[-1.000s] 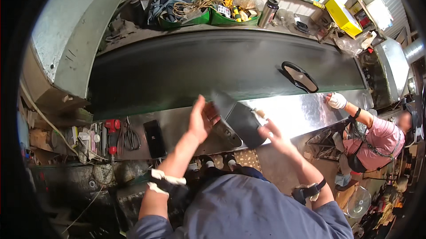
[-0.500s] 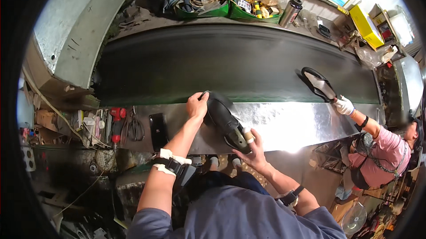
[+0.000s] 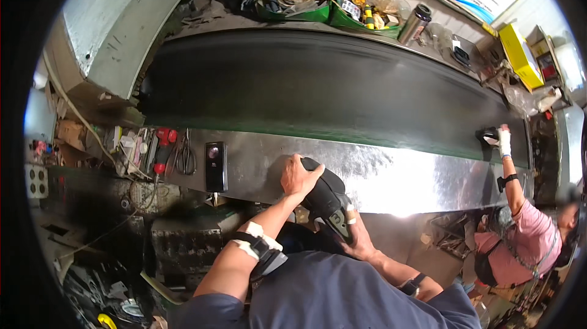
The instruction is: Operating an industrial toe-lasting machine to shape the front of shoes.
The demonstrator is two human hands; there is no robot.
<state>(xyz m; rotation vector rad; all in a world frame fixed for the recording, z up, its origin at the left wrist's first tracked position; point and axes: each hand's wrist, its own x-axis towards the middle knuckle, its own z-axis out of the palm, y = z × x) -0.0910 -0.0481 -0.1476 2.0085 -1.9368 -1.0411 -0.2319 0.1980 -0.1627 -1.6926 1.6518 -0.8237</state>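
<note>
I hold a black shoe [image 3: 325, 190] close to my body, over the front edge of the metal ledge. A greenish-grey last [image 3: 338, 221] with holes shows in its opening. My left hand [image 3: 298, 177] is closed around the far end of the shoe, thumb across the top. At the near end, my right hand [image 3: 362, 241] grips the shoe and last from the right side. Tan wrapping covers one or more of its fingers. The shoe's underside and some fingertips are hidden.
Beyond the metal ledge [image 3: 257, 152] runs a wide black belt [image 3: 324, 84]. A phone [image 3: 216, 167], scissors [image 3: 185, 159] and a red tool [image 3: 164, 146] lie left. At right, a co-worker's gloved hand [image 3: 504, 143] holds a dark object over the belt. Green bins [image 3: 299, 14] and a flask [image 3: 415, 23] stand behind.
Both my hands have drawn the shoe back from the belt's edge toward my body. The co-worker's hand and its dark object have shifted right. The whole view has turned slightly.
</note>
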